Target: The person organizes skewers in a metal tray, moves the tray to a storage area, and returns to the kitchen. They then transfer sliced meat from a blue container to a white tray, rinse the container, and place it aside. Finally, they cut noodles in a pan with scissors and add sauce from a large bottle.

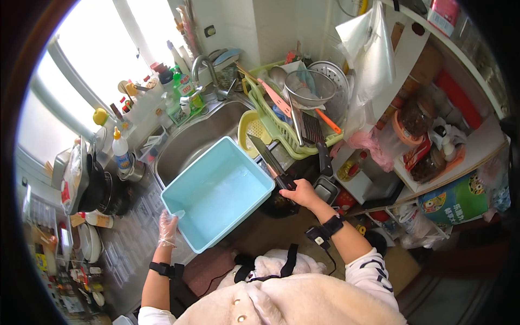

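Observation:
My left hand [167, 228], in a clear plastic glove, grips the near left rim of a light-blue plastic tray [217, 195]. The tray is tilted in the picture and rests partly over the stainless-steel sink [189, 140]; nothing solid shows inside it. To the right of the tray, my right hand [302, 194] is closed on the dark handles of kitchen knives [266, 156], whose blades point up and left. How many knives there are I cannot tell. A pale yellow strainer basket [243, 132] sits just beyond the blades.
A green dish rack [270, 122] holds a wire sieve [310, 101], a pink slotted spatula [274, 97] and other utensils. The faucet [209, 73] stands behind the sink, beside green detergent bottles [183, 87]. Pans [95, 187] and a squeeze bottle [121, 152] are at left, shelves at right.

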A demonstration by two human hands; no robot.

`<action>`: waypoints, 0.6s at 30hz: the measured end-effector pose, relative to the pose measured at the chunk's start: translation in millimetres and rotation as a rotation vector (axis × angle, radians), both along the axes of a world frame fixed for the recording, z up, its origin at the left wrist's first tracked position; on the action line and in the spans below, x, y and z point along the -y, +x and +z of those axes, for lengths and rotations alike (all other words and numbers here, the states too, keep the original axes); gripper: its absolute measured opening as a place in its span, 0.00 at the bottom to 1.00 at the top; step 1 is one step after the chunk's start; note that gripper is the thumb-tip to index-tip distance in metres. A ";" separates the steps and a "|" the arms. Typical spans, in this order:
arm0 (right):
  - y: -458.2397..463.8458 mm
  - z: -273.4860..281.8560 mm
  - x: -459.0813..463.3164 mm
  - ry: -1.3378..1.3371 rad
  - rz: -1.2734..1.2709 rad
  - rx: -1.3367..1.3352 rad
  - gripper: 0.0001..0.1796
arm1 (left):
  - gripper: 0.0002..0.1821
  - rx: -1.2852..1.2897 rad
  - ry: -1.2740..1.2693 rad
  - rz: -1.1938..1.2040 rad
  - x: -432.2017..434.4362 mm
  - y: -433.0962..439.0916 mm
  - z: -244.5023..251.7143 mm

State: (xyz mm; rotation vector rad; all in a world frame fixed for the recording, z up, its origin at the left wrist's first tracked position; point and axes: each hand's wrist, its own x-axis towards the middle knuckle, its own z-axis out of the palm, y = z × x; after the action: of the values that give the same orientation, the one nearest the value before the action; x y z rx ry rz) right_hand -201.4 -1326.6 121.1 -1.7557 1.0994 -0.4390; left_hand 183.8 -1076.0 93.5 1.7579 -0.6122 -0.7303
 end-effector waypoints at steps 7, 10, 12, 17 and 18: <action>-39.6 121.6 -70.5 0.319 0.088 0.278 0.06 | 0.19 0.054 -0.077 0.006 -11.1 13.9 -32.3; -56.9 158.7 -86.4 0.099 -0.072 0.302 0.08 | 0.20 0.030 -0.176 -0.009 -14.2 21.6 -46.5; -63.5 168.3 -82.7 -0.006 -0.105 0.260 0.07 | 0.20 0.065 -0.209 -0.024 -21.5 22.3 -45.7; -57.6 151.7 -46.8 -0.109 -0.169 -0.145 0.09 | 0.26 -0.225 0.080 0.195 -52.8 5.8 -21.2; -53.7 145.6 -37.7 -0.059 -0.178 -0.176 0.09 | 0.27 -0.214 0.128 0.167 -55.9 -1.2 -19.7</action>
State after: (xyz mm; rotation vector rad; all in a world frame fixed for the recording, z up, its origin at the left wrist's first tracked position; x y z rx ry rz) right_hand -255.1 -1288.9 266.7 -1.7807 1.3876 -0.4349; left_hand 182.6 -1020.1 73.8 1.7935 -0.2756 -0.8416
